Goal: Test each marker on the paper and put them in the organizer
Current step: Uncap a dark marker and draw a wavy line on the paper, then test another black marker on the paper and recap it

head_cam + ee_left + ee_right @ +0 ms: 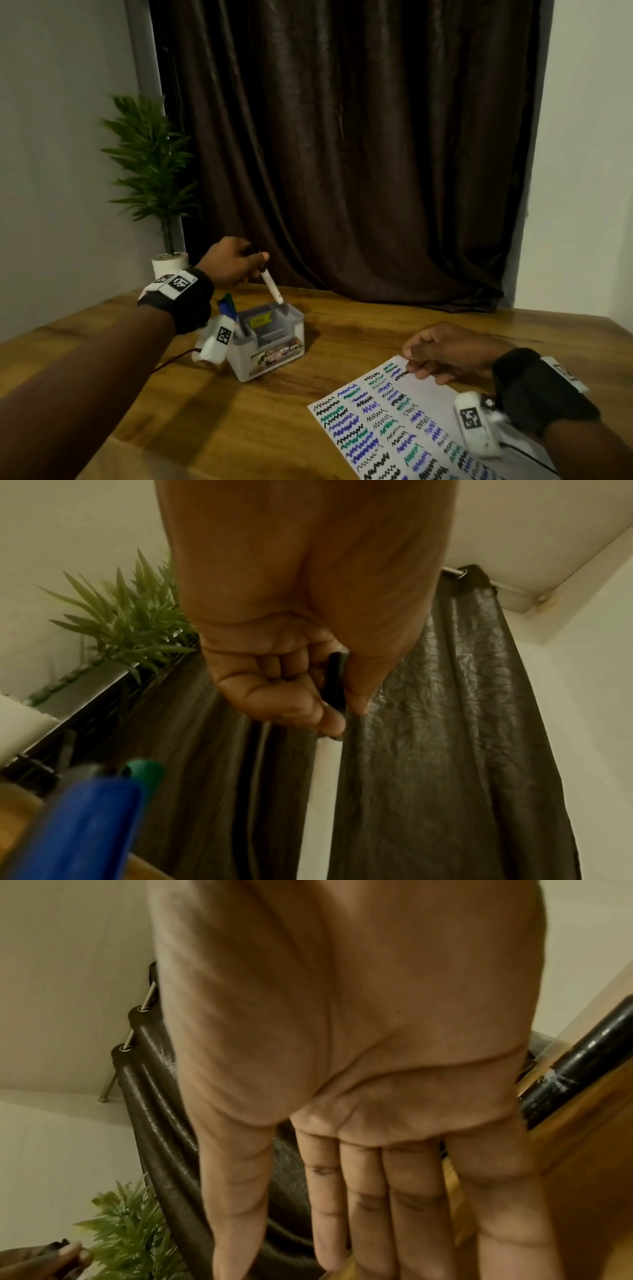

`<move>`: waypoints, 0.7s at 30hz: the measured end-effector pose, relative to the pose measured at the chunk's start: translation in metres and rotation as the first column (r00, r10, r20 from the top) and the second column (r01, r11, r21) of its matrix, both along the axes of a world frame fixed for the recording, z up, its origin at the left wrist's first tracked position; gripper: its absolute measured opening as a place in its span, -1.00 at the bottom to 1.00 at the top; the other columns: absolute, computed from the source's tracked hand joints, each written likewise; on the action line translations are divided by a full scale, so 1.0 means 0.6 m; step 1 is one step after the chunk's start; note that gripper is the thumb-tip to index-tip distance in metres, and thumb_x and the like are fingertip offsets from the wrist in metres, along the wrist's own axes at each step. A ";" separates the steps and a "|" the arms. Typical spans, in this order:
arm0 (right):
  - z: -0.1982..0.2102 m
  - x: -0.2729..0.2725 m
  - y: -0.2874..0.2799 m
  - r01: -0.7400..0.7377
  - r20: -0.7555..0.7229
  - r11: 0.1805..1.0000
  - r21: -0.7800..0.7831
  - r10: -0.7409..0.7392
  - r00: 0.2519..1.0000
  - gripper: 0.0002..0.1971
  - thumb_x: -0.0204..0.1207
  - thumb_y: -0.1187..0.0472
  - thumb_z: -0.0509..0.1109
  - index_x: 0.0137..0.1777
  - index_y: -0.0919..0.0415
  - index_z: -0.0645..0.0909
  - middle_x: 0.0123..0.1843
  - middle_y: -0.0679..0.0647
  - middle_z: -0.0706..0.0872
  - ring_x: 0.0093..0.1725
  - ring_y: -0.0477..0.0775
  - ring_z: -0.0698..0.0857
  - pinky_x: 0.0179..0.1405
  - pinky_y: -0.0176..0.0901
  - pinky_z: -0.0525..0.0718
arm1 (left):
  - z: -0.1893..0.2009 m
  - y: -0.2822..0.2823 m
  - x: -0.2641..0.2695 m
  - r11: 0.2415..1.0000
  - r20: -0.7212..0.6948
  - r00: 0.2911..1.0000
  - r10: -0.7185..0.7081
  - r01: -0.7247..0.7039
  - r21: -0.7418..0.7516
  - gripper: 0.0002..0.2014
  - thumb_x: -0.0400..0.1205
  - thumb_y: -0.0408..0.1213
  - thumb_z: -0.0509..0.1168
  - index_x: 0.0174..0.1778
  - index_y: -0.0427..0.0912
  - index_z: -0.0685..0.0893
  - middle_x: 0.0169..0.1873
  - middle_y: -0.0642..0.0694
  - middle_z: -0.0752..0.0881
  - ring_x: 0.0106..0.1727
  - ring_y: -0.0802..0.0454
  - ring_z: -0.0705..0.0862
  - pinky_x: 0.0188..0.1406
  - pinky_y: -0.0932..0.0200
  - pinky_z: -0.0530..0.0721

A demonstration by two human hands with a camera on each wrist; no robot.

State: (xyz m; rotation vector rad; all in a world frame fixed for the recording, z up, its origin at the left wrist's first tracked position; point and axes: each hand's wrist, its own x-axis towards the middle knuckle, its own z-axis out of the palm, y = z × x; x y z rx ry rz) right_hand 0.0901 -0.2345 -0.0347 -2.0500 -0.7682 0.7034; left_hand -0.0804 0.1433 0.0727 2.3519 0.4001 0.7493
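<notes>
1. Left of centre, the left hand (230,261) grips a marker (270,281), tip down above the organizer (270,337).
2. At lower right, the right hand (445,351) rests straight fingers (363,1204) on the paper (404,428) on the counter (342,329).

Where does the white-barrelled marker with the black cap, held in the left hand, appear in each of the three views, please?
Head view: the white-barrelled marker with the black cap is left of centre, gripped by the left hand, tilted over the clear plastic organizer box.
Left wrist view: only its black cap shows, centre, between curled fingers.
Right wrist view: not in it.
Shared landmark: the green potted plant.
</notes>
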 end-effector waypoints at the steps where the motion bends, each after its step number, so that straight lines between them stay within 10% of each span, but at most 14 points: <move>1: 0.000 0.001 0.000 -0.002 -0.003 1.000 0.005 0.002 1.000 -0.72 0.62 0.01 0.54 0.22 0.14 0.78 0.10 0.13 0.92 0.02 0.05 0.85 0.00 -0.07 0.72 | -0.004 -0.002 0.013 1.000 -0.032 0.999 0.008 -0.008 -0.005 -0.73 0.66 -0.06 0.41 -0.17 -0.20 0.82 -0.39 -0.07 0.83 -0.51 0.13 0.70 -0.56 0.27 0.60; 13: 0.002 -0.002 -0.002 0.004 -0.005 1.000 0.007 -0.004 1.000 -0.74 0.63 -0.01 0.52 0.21 0.11 0.78 0.10 0.09 0.92 -0.01 -0.02 0.85 -0.02 -0.13 0.74 | -0.040 -0.018 0.112 0.987 -0.462 0.874 0.153 -0.162 0.019 -0.75 0.69 -0.26 0.36 -0.28 -0.28 0.72 -0.57 -0.07 0.72 -0.78 0.18 0.55 -0.76 0.39 0.44; 18: 0.001 0.000 -0.002 0.005 -0.009 1.000 0.004 -0.005 1.000 -0.71 0.62 -0.02 0.53 0.23 0.11 0.77 0.10 0.07 0.92 0.01 -0.01 0.85 -0.01 -0.13 0.75 | -0.008 -0.014 0.108 0.951 -0.483 0.834 0.268 -0.149 0.272 -0.76 0.58 -0.06 0.47 -0.23 -0.17 0.69 -0.24 -0.14 0.79 -0.33 -0.02 0.71 -0.37 0.15 0.62; 21: 0.002 -0.001 -0.002 0.004 -0.012 1.000 0.003 -0.004 1.000 -0.71 0.63 -0.01 0.53 0.24 0.12 0.77 0.10 0.07 0.92 0.00 -0.02 0.85 -0.05 -0.15 0.75 | 0.036 -0.039 0.088 0.963 -0.279 0.943 0.181 -0.111 0.247 -0.78 0.57 -0.01 0.48 -0.15 -0.10 0.74 -0.22 -0.08 0.74 -0.25 0.00 0.71 -0.44 0.20 0.62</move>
